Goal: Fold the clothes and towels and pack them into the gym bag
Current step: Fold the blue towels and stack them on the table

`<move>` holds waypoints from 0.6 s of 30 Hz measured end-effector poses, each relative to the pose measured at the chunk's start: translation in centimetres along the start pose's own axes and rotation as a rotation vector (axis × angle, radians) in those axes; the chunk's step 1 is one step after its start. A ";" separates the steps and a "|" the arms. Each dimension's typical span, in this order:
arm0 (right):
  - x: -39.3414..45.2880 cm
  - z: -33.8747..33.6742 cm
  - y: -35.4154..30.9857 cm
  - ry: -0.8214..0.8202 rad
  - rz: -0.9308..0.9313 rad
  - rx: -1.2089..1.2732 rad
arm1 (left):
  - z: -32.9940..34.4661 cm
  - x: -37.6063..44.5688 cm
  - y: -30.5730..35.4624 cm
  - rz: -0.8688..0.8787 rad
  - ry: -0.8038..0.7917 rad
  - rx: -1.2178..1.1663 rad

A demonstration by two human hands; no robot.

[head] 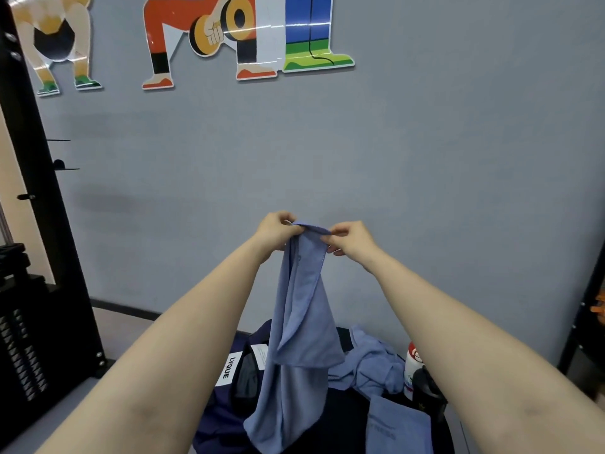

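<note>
Hanging at frame centre: blue towel, long axis vertical, top edge up, tail down | left hand pinching top edge | right hand pinching same edge | navy gym bag below, lower centre

We noted a periwinkle-blue towel, navy garment with white label, plain grey wall.

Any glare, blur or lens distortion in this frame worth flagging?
Head view: glare streaks cross the glossy cartoon wall stickers; wide-angle stretch enlarges the forearms near the bottom edge; the blue cloth pinched by left hand and right hand looks slightly soft.
</note>
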State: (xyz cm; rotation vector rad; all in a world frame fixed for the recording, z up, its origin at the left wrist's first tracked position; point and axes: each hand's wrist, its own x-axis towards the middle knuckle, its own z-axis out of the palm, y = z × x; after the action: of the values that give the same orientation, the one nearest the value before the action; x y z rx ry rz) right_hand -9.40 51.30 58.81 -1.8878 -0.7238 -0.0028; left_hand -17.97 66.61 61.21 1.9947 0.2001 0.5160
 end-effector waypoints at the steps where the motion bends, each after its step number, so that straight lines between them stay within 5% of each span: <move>1: 0.0 -0.1 0.0 0.032 -0.006 0.024 | 0.0 0.0 0.0 0.010 -0.011 0.019; 9: 1.0 0.4 -1.8 0.045 -0.128 -0.174 | 1.0 0.0 0.8 0.193 -0.010 0.106; 18: 0.0 -0.1 1.5 0.079 -0.009 -0.282 | 0.4 0.0 1.6 0.170 0.101 -0.089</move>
State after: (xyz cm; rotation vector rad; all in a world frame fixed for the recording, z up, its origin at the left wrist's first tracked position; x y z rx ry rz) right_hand -8.62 50.83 57.64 -2.1394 -0.7070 -0.1934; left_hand -17.93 65.56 62.47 1.9101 0.0680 0.7231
